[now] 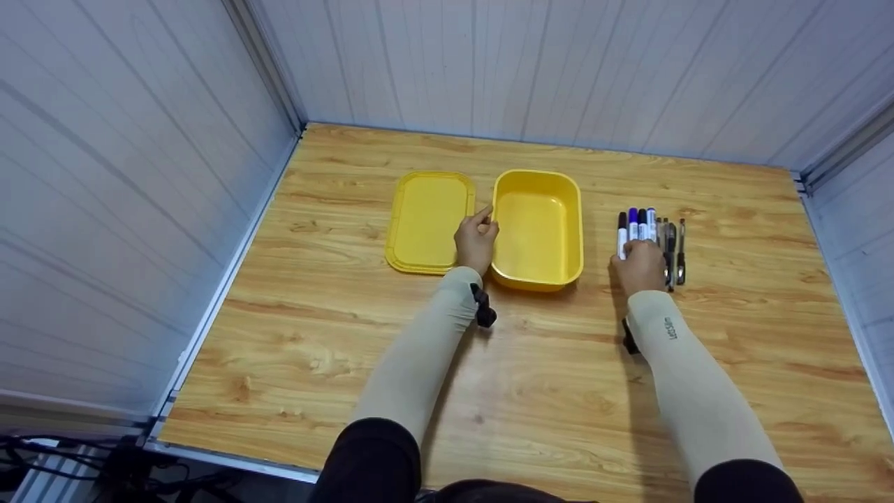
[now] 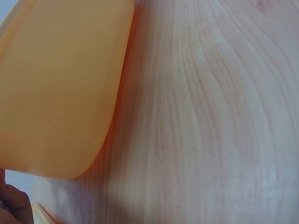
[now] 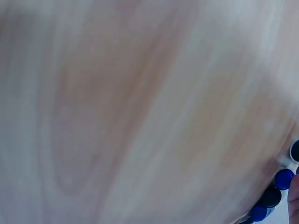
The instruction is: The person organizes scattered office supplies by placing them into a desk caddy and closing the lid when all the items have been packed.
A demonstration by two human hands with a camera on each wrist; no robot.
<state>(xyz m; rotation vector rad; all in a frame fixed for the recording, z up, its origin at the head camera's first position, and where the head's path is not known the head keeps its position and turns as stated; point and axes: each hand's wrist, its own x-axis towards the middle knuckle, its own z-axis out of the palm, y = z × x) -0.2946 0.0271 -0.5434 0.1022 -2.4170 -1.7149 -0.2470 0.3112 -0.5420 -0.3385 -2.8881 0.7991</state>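
Note:
A yellow plastic box (image 1: 538,283), lidless, stands upright on the table. My left hand (image 1: 476,241) is at its left rim, with index finger and thumb right at the edge. Bent fingers (image 2: 16,203) show beside the box wall (image 2: 60,102) in the left wrist view; I cannot tell whether they pinch it. My right hand (image 1: 641,267) grips a side-by-side row of white-bodied markers (image 1: 633,227) from above, thumb at the left side. Their blue and black caps (image 3: 270,197) show at the right wrist view's lower right, partly cut off.
Flat beside the box on its left lies the yellow lid (image 1: 429,220). Several dark and clear pens (image 1: 681,251) lie just right of the markers. White panel walls (image 1: 447,63) enclose the wooden table (image 1: 279,363) at the back and sides.

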